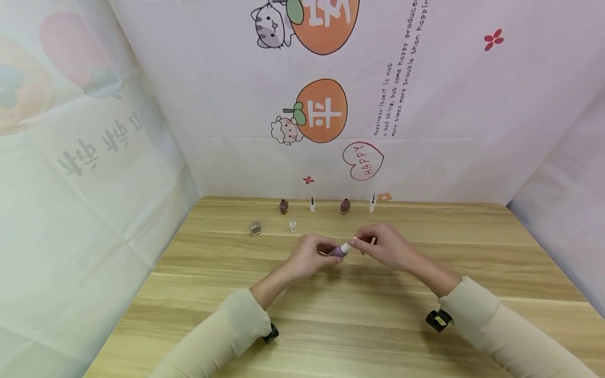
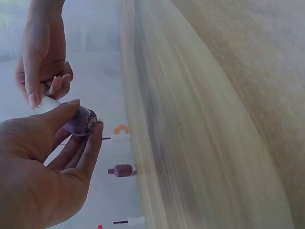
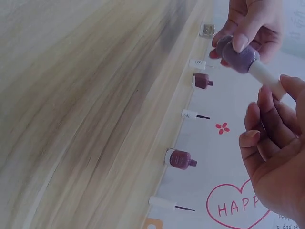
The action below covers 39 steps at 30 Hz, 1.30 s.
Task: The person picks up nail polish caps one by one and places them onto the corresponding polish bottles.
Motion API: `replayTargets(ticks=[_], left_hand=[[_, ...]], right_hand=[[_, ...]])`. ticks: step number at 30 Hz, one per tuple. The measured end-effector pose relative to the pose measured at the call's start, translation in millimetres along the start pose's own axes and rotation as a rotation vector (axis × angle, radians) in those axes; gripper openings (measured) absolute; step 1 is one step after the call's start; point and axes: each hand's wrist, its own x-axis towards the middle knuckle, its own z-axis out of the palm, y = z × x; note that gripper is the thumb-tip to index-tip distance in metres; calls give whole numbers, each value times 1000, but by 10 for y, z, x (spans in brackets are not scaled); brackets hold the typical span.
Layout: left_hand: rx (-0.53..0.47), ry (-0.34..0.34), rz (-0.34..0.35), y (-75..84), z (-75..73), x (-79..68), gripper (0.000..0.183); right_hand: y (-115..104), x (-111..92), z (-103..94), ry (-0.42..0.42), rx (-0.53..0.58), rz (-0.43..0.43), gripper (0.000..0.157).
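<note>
A purple nail polish bottle (image 1: 337,252) with a white cap (image 1: 345,247) is held above the wooden table. My left hand (image 1: 307,256) grips the glass body, thumb on one side and fingers on the other, as the left wrist view shows. Thumb and fingertips of my right hand (image 1: 385,245) pinch the cap's end; its other fingers are loosely bent. In the right wrist view the cap (image 3: 265,78) sits against the bottle (image 3: 240,56), its brush out of sight.
Behind the hands stand two uncapped mauve bottles (image 1: 345,206) (image 3: 202,80), a clear bottle (image 1: 255,228), and white brush caps (image 1: 312,205) (image 1: 372,203) (image 1: 292,226), two with dark brushes pointing up. A printed cloth (image 1: 236,157) hangs along the table's back edge.
</note>
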Motion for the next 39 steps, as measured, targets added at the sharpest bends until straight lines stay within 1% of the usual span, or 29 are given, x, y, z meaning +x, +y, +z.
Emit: replayTargets(ticks=[4, 7, 12, 19, 26, 32, 39], left_hand=[[-16, 0, 10, 25, 47, 26, 13], [-21, 13, 4, 47, 74, 45, 15], [-34, 35, -16, 69, 97, 87, 16], [-42, 44, -52, 72, 112, 112, 16], [-63, 45, -63, 91, 122, 92, 16], [-97, 60, -65, 84, 129, 104, 17], [-110, 77, -68, 82, 152, 120, 17]], right_hand=[[-21, -5, 18, 70, 9, 13, 12], [-29, 1, 30, 120, 23, 5, 10], [-53, 17, 41, 163, 72, -6, 5], [-55, 14, 59, 155, 161, 11, 6], [-348, -59, -31, 126, 256, 5, 8], [-334, -63, -31, 138, 323, 3, 11], [-305, -74, -27, 140, 341, 7, 11]])
